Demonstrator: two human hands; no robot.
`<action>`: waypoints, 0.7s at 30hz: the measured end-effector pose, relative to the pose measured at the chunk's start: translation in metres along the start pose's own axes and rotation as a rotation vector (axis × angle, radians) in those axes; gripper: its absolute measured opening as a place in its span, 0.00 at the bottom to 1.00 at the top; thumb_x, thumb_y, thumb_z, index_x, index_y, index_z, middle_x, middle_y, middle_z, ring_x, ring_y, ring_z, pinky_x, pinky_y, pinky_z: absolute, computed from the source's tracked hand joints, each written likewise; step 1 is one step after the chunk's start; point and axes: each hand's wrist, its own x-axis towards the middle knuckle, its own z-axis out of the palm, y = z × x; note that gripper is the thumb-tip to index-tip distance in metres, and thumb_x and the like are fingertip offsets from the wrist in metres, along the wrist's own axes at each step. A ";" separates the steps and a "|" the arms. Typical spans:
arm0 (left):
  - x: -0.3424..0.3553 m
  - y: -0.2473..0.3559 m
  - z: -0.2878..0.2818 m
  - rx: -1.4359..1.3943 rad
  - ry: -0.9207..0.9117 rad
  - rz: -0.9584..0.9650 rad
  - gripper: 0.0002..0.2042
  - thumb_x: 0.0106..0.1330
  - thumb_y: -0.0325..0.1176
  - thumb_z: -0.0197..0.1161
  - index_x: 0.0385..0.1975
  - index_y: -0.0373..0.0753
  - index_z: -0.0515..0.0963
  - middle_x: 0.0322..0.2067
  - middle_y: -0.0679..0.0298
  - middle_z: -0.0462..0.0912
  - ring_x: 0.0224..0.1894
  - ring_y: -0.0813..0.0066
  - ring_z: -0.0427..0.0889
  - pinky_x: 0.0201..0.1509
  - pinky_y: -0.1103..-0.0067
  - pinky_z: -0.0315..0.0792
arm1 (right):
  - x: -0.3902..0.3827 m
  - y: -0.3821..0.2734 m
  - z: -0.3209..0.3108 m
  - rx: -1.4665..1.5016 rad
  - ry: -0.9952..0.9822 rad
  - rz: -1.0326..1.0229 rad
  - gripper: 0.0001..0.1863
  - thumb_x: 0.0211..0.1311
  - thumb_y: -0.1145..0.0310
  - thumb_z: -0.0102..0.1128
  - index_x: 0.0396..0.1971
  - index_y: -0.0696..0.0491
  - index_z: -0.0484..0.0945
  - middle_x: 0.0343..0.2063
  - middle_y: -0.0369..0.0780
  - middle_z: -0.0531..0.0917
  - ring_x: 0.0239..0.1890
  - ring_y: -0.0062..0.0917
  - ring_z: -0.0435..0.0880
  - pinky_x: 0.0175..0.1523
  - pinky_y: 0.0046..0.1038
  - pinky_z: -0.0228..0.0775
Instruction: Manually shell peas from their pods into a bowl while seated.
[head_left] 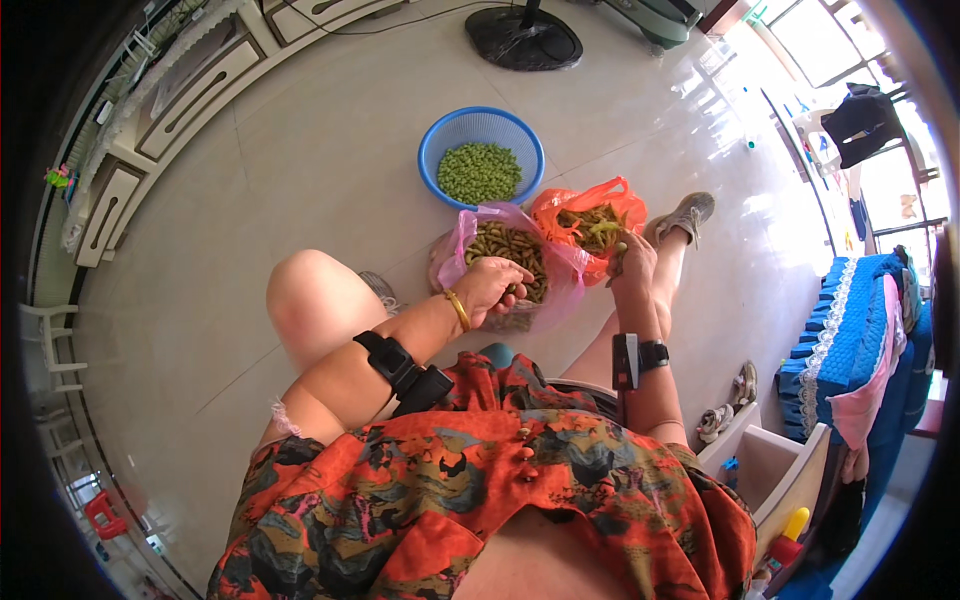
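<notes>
My left hand (492, 286), with curled fingers, is over the pink plastic bag (558, 292) of brownish-green bean pods (505, 242); what it holds is too small to make out. My right hand (634, 266) is closed on a green bean pod (620, 250), at the right edge of the red plastic bag (621, 191) of yellowish pods (590, 225). Just beyond both bags, a blue mesh basket (431, 138) holds shelled green beans (478, 172).
A white cabinet (180, 100) curves along the left. A black stand base (515, 45) is at the top. My legs flank the bags on the tiled floor (180, 320). An open drawer (810, 452), shoes (715, 420) and blue quilted fabric (850, 330) are at right.
</notes>
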 end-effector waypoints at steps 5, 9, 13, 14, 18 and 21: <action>0.004 -0.001 -0.003 0.069 0.031 0.034 0.07 0.61 0.32 0.54 0.34 0.36 0.73 0.21 0.70 0.73 0.18 0.87 0.67 0.17 0.91 0.60 | -0.006 0.009 0.003 0.051 -0.097 0.078 0.08 0.58 0.69 0.49 0.33 0.57 0.73 0.12 0.34 0.68 0.07 0.16 0.61 0.09 0.18 0.51; -0.002 0.006 0.006 0.134 0.089 0.177 0.07 0.60 0.34 0.58 0.31 0.38 0.74 0.21 0.71 0.74 0.19 0.87 0.68 0.19 0.91 0.62 | -0.059 0.008 0.039 -0.039 -0.425 0.274 0.13 0.60 0.63 0.47 0.38 0.55 0.74 0.12 0.33 0.66 0.10 0.15 0.62 0.12 0.18 0.51; -0.001 0.005 0.009 0.185 0.042 0.277 0.07 0.59 0.34 0.59 0.30 0.38 0.73 0.22 0.70 0.75 0.19 0.88 0.68 0.20 0.91 0.62 | -0.075 0.021 0.055 -0.130 -0.573 0.327 0.15 0.62 0.63 0.44 0.40 0.56 0.74 0.13 0.32 0.67 0.10 0.15 0.61 0.12 0.17 0.51; -0.002 0.006 0.011 0.150 0.056 0.294 0.07 0.59 0.34 0.59 0.30 0.38 0.73 0.21 0.70 0.74 0.19 0.87 0.68 0.20 0.90 0.62 | -0.079 0.021 0.059 -0.161 -0.595 0.300 0.15 0.62 0.62 0.44 0.41 0.57 0.73 0.13 0.32 0.67 0.10 0.14 0.61 0.12 0.17 0.51; 0.001 0.003 -0.002 0.094 0.065 0.301 0.07 0.60 0.35 0.59 0.28 0.39 0.72 0.19 0.71 0.72 0.19 0.87 0.67 0.19 0.89 0.60 | -0.081 0.018 0.060 -0.123 -0.642 0.259 0.16 0.62 0.62 0.44 0.39 0.58 0.73 0.13 0.33 0.67 0.10 0.15 0.61 0.13 0.17 0.49; -0.002 0.012 -0.003 0.017 0.095 0.235 0.07 0.60 0.36 0.58 0.27 0.40 0.71 0.19 0.71 0.71 0.18 0.86 0.66 0.18 0.88 0.59 | -0.072 0.019 0.049 -0.041 -0.605 0.265 0.13 0.61 0.63 0.44 0.34 0.57 0.73 0.12 0.33 0.66 0.10 0.16 0.60 0.12 0.17 0.47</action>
